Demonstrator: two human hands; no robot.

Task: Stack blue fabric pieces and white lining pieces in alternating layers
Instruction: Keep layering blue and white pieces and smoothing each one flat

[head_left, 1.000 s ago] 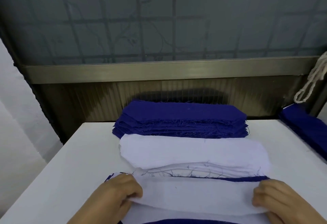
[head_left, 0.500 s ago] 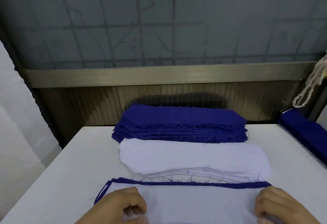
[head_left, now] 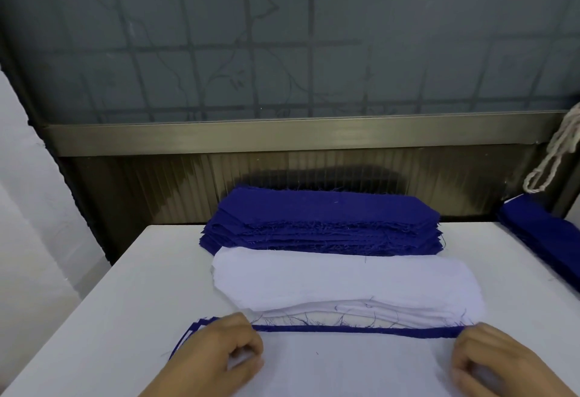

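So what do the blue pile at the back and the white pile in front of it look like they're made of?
Blue pile: seemingly woven cloth, matte, cotton-like; its cut edges fray into loose threads. White pile: thinner, smooth, matte lining, possibly nonwoven interfacing; its edges look cleaner, the stray threads on it are mostly blue. Exact fibre can't be told.

A white table (head_left: 131, 296) stands below a frosted window (head_left: 282, 36); a looped cord (head_left: 552, 158) hangs at right.
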